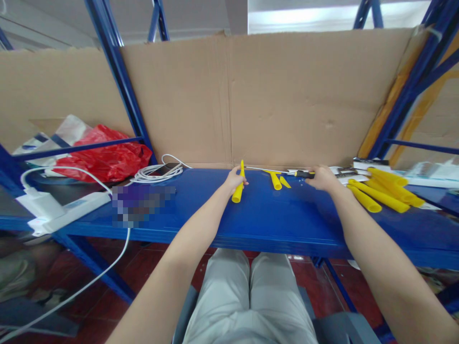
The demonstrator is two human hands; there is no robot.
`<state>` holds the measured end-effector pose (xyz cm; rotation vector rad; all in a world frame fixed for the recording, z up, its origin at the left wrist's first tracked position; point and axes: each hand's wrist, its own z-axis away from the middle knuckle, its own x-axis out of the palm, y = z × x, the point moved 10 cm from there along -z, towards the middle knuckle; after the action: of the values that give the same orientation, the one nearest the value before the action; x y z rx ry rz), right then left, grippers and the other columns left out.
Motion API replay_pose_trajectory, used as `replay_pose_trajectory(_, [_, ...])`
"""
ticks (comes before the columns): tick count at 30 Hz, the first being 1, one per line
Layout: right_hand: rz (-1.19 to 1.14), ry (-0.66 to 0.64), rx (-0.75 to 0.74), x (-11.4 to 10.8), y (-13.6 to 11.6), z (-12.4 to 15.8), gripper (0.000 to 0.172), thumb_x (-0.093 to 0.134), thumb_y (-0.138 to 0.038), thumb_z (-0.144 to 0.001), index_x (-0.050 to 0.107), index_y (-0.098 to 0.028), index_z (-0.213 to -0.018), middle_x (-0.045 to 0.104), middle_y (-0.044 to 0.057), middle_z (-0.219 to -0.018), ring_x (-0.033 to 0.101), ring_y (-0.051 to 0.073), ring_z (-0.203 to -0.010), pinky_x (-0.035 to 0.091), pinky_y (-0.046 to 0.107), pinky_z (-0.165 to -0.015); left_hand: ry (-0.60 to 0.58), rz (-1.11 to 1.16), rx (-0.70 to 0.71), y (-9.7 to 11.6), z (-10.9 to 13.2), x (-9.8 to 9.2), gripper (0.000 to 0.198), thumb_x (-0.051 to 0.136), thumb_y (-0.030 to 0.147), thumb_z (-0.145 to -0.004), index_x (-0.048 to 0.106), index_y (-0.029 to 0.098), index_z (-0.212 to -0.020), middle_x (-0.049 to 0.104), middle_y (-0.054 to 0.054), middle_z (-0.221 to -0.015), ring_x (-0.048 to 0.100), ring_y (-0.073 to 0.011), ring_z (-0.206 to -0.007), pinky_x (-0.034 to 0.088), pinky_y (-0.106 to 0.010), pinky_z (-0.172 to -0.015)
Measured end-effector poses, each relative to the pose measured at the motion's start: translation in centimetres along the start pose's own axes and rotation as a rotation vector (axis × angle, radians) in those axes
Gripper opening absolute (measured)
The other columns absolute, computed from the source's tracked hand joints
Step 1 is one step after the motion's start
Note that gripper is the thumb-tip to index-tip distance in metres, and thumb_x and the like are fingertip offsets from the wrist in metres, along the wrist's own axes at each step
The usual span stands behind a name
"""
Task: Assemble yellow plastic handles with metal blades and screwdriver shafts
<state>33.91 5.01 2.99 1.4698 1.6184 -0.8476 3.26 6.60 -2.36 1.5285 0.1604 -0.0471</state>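
My left hand (234,180) is closed around a yellow tapered tube (237,192), which stands tilted with its wide open end toward me. In my right hand (321,178) is a screwdriver (304,175) with a black and yellow handle. Its long thin metal shaft points left, and the tip is close to the tube's upper part; whether they touch I cannot tell. Between my hands, under the shaft, lie a short yellow tube piece (275,181) and a small pointed yellow scrap (285,182). Several yellow tubes (389,193) are piled to the right of my right hand.
A blue shelf table (279,215) is backed by a cardboard sheet (272,100). To the left are a white power strip (77,210), a coiled white cable (158,173) and a red plastic bag (107,153). Blue metal posts (122,71) rise at both sides.
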Motion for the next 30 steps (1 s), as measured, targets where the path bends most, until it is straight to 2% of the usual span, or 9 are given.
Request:
replay_pose_trajectory(6, [-0.018, -0.041, 0.169, 0.6, 1.9, 0.3, 0.036, 0.069, -0.031, -0.071, 0.066, -0.017, -0.104, 0.072, 0.013, -0.090, 0.067, 0.028, -0.085, 0.049, 0.032, -0.069, -0.042, -0.008, 0.011, 0.0, 0.1, 0.5, 0.071, 0.053, -0.008, -0.079, 0.042, 0.023, -0.142, 0.066, -0.001, -0.085, 0.061, -0.0076, -0.052, 0.043, -0.017, -0.048])
replay_pose_trajectory(10, [-0.043, -0.094, 0.117, 1.2, 1.1, 0.2, 0.032, 0.069, -0.030, -0.070, 0.067, -0.020, -0.100, 0.073, 0.010, -0.088, 0.068, 0.027, -0.085, 0.049, 0.030, -0.067, -0.017, -0.006, 0.005, -0.2, -0.3, 0.2, 0.072, 0.053, -0.008, -0.078, 0.042, 0.024, -0.142, 0.066, -0.001, -0.084, 0.062, -0.0078, -0.052, 0.044, -0.017, -0.049])
replay_pose_trajectory(14, [-0.074, -0.121, 0.082, 1.4, 0.5, 0.1, 0.028, 0.059, -0.030, -0.076, 0.071, -0.018, -0.099, 0.074, 0.011, -0.090, 0.069, 0.027, -0.090, 0.050, 0.031, -0.071, -0.002, -0.005, 0.008, -0.2, -0.4, 0.0, 0.073, 0.052, -0.009, -0.078, 0.040, 0.023, -0.143, 0.066, -0.002, -0.085, 0.060, -0.0073, -0.050, 0.042, -0.017, -0.047])
replay_pose_trajectory(17, [-0.071, -0.089, 0.070, 1.0, 0.7, 0.0, 0.026, 0.057, -0.031, -0.077, 0.073, -0.020, -0.094, 0.074, 0.010, -0.087, 0.069, 0.028, -0.090, 0.050, 0.032, -0.071, -0.007, -0.033, 0.011, -0.2, -0.3, 0.0, 0.074, 0.052, -0.009, -0.078, 0.040, 0.023, -0.144, 0.066, -0.003, -0.090, 0.061, -0.0080, -0.052, 0.042, -0.017, -0.047])
replay_pose_trajectory(20, [-0.015, -0.023, 0.060, 0.5, 1.0, -0.1, 0.022, 0.062, -0.031, -0.072, 0.071, -0.021, -0.089, 0.073, 0.011, -0.087, 0.068, 0.029, -0.090, 0.050, 0.033, -0.071, -0.027, -0.066, 0.016, -0.2, -0.2, 0.3, 0.075, 0.053, -0.008, -0.078, 0.041, 0.024, -0.144, 0.066, -0.004, -0.092, 0.063, -0.0086, -0.054, 0.043, -0.017, -0.048])
replay_pose_trajectory(26, [-0.010, -0.032, 0.211, 1.0, 2.2, 0.3, 0.038, 0.070, -0.037, -0.070, 0.064, -0.019, -0.102, 0.071, 0.012, -0.087, 0.068, 0.028, -0.083, 0.048, 0.033, -0.065, -0.037, -0.067, 0.034, -0.1, -0.2, 0.5, 0.073, 0.052, -0.008, -0.079, 0.041, 0.023, -0.144, 0.066, -0.002, -0.088, 0.060, -0.0072, -0.051, 0.042, -0.016, -0.047])
replay_pose_trajectory(30, [-0.051, -0.086, 0.170, 1.4, 1.4, 0.2, 0.038, 0.068, -0.036, -0.070, 0.066, -0.019, -0.104, 0.072, 0.012, -0.091, 0.068, 0.029, -0.086, 0.049, 0.033, -0.068, -0.029, -0.062, 0.023, -0.2, -0.3, 0.3, 0.071, 0.051, -0.007, -0.079, 0.041, 0.024, -0.143, 0.066, -0.002, -0.089, 0.060, -0.0070, -0.050, 0.042, -0.016, -0.046])
